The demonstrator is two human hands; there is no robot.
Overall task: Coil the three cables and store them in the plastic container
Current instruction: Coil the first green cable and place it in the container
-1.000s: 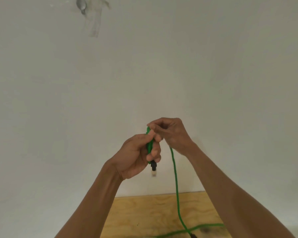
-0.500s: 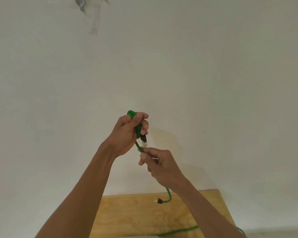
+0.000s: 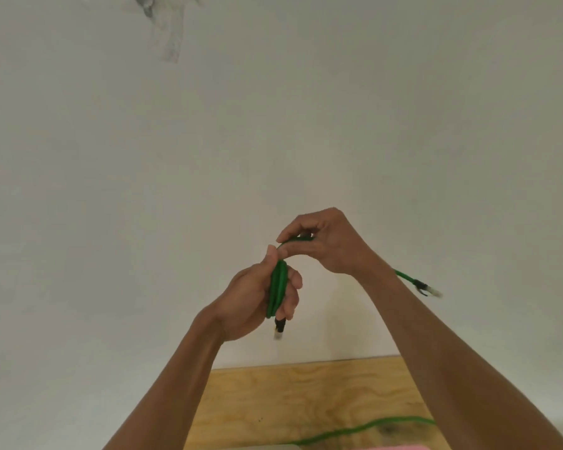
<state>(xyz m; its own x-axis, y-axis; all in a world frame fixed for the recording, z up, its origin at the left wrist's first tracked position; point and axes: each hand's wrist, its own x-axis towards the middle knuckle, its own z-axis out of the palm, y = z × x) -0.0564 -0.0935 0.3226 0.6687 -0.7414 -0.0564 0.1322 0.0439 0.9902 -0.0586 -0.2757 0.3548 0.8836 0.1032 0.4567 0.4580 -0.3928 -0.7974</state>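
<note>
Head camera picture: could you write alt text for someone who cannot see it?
Two bare hands coil a green cable before a white wall: the left hand grips the looped bundle, the right hand pinches the next loop above it. A wooden table lies below.

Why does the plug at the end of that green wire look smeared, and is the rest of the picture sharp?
Head view: the plug beyond the right hand is streaked with motion blur; the green cable gripped by the left hand is fairly sharp; light is soft and even, with faint shadows on the wall.
</note>
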